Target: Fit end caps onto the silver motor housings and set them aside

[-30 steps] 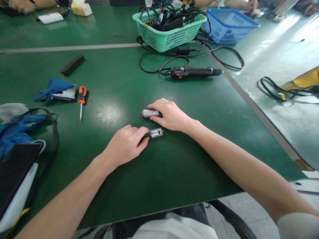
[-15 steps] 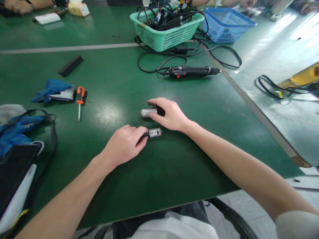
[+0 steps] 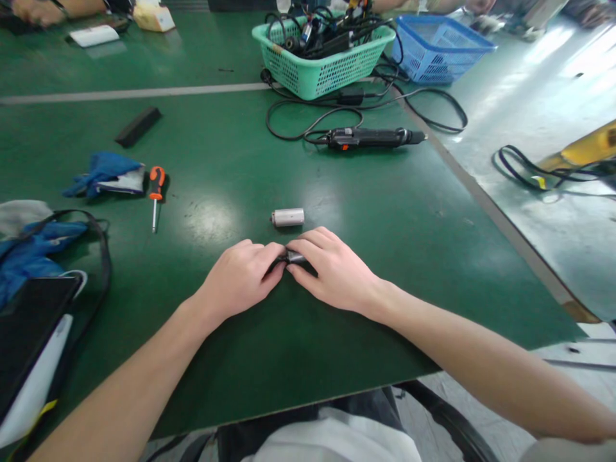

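My left hand point(image 3: 248, 273) is closed, thumb and forefinger pinching the dark end of a small silver electric motor point(image 3: 295, 256). Around the motor's other end, my right hand point(image 3: 332, 269) has its fingers and thumb curled, covering most of the metal body. The two hands nearly meet just above the green tabletop. Beyond them a second silver cylinder point(image 3: 287, 217), which also looks like a motor, lies on its side, touched by neither hand.
An orange-handled screwdriver point(image 3: 156, 196), blue gloves point(image 3: 106, 173) and a black block point(image 3: 138, 127) lie to the left. A corded electric screwdriver point(image 3: 370, 138) rests ahead, before a green basket point(image 3: 320, 74) of cables and a blue basket point(image 3: 437, 54). Another person's hand point(image 3: 36, 11) shows at top left.
My right hand has let go of the far silver cylinder and come nearer, closing on the motor. The cylinder stays on the table. My left hand has hardly moved.
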### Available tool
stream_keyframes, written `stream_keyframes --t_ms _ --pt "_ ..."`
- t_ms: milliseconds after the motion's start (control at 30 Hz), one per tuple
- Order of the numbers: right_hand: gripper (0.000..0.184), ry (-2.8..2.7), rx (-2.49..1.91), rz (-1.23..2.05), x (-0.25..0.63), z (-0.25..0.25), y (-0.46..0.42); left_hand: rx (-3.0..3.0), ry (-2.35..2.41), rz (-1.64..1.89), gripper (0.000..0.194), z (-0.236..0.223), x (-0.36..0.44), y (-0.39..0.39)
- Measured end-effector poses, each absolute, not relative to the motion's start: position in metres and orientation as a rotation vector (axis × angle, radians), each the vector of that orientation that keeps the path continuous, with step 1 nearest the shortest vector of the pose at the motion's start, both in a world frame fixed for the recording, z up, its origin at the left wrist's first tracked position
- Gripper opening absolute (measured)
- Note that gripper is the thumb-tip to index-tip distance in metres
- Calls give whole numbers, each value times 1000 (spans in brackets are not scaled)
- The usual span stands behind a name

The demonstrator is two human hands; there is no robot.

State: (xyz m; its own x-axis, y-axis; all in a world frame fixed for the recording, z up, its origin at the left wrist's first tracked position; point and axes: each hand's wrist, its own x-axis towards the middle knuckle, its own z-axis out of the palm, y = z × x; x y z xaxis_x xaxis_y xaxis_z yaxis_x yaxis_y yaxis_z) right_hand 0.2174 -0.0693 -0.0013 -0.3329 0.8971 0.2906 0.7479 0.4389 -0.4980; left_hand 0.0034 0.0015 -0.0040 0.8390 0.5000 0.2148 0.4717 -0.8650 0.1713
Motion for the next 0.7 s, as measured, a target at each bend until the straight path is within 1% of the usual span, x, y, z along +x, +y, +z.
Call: stream_keyframes --t_ms 200,700 --pt "20 -2155 -1317 378 223 -10 -66 2932 777 375 15 -3 4 2" --pt "22 -2155 -1273 368 223 -11 -64 2936 768 370 16 -3 4 1"
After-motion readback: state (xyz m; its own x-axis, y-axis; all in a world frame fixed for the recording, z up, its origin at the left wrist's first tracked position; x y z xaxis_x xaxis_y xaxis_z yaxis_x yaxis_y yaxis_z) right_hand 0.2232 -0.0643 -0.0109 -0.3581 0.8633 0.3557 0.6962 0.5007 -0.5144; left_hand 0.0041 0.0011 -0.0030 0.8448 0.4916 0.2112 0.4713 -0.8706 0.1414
